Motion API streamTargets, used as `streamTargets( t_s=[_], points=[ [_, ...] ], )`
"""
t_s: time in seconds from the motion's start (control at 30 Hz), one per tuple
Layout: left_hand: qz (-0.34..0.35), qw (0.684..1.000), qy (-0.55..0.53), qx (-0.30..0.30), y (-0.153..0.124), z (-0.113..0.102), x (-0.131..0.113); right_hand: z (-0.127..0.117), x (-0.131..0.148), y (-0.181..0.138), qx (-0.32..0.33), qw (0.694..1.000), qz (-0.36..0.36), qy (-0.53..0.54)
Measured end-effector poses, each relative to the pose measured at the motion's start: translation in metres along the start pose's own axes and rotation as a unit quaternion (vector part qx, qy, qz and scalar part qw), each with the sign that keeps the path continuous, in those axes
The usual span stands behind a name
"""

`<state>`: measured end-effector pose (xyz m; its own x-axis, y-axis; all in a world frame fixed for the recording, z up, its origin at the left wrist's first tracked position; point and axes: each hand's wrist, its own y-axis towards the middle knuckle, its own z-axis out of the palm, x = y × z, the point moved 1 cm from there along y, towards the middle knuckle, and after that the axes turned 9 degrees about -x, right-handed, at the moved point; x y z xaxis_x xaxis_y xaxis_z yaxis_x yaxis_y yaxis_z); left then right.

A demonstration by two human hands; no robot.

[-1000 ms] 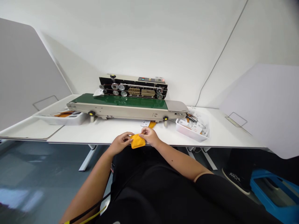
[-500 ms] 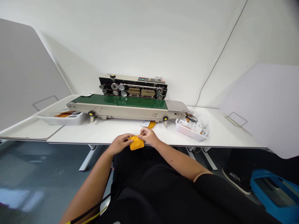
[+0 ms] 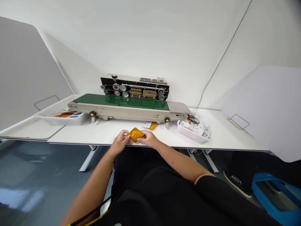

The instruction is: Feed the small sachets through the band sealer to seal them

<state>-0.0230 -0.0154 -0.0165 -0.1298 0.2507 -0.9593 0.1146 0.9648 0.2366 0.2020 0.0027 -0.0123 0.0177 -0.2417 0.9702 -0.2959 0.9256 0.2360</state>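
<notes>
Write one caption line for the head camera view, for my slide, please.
The left hand and right hand hold an orange pouch over a white table, in front of a sealing machine.

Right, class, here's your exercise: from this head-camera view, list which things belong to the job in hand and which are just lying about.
In the job:
orange pouch
left hand
right hand

Just lying about:
band sealer with green conveyor
white tray of packets
left-hand white tray
orange packet
blue crate
</notes>
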Motion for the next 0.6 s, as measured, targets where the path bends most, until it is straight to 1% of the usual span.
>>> streamTargets(
  t_s=[0.07, 0.1, 0.2, 0.3, 0.37, 0.5, 0.57, 0.6],
  points=[
    [0.006, 1.0, 0.021, 0.014, -0.001, 0.002, -0.001, 0.002, -0.003, 0.001, -0.032, 0.999, 0.0, -0.038],
    [0.01, 0.999, 0.027, 0.02, -0.002, 0.003, -0.001, 0.002, -0.005, 0.002, -0.054, 0.998, 0.007, -0.03],
    [0.016, 0.999, 0.01, 0.03, -0.004, 0.006, -0.005, -0.002, -0.008, 0.007, -0.113, 0.991, 0.04, 0.057],
    [0.016, 0.999, 0.0, 0.032, -0.005, 0.007, -0.007, -0.013, 0.0, 0.012, -0.144, 0.982, 0.057, 0.112],
    [0.018, 0.999, 0.007, 0.033, -0.005, 0.006, -0.006, -0.023, 0.012, 0.015, -0.146, 0.982, 0.049, 0.113],
    [0.024, 0.999, 0.032, 0.034, -0.005, 0.004, 0.001, -0.05, 0.047, 0.025, -0.154, 0.986, -0.009, 0.067],
    [0.029, 0.998, 0.042, 0.034, -0.005, 0.003, 0.003, -0.068, 0.067, 0.034, -0.175, 0.983, -0.038, 0.035],
    [0.032, 0.998, 0.046, 0.035, -0.005, 0.003, 0.002, -0.078, 0.077, 0.04, -0.196, 0.979, -0.051, 0.023]
  ],
)
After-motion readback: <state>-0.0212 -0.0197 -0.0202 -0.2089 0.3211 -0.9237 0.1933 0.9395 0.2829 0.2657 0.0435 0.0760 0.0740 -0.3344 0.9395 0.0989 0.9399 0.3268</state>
